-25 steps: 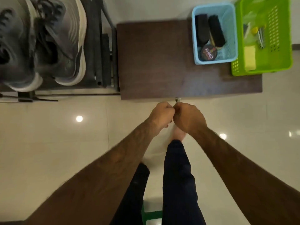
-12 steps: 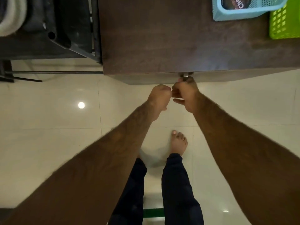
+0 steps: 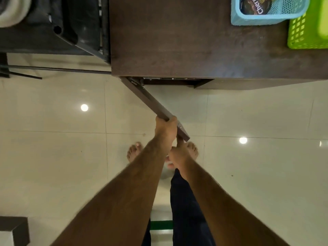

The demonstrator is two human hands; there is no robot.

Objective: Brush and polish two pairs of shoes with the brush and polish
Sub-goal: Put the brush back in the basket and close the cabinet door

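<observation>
The polish tin (image 3: 252, 6) lies in a blue basket (image 3: 262, 19) at the back right of the brown cabinet top (image 3: 177, 41); no brush shows. A pale shoe (image 3: 10, 15) sits on the black rack (image 3: 79, 38) at the left, mostly cut off. The cabinet door (image 3: 150, 102) stands swung out toward me. My left hand (image 3: 166, 128) grips its top edge near the free end. Just below, my right hand (image 3: 178, 157) holds the door's free end with one finger reaching up along it, the rest curled and partly hidden.
A green basket (image 3: 305, 32) stands beside the blue one at the cabinet's right edge. My bare feet (image 3: 134, 151) stand on glossy pale floor tiles. A dark box corner (image 3: 16, 228) shows at the lower left. The cabinet's dark inside (image 3: 177, 82) is barely visible.
The cabinet door was closed with both hands at its front latch; it has now swung open toward me. My left hand has moved onto the door's top edge.
</observation>
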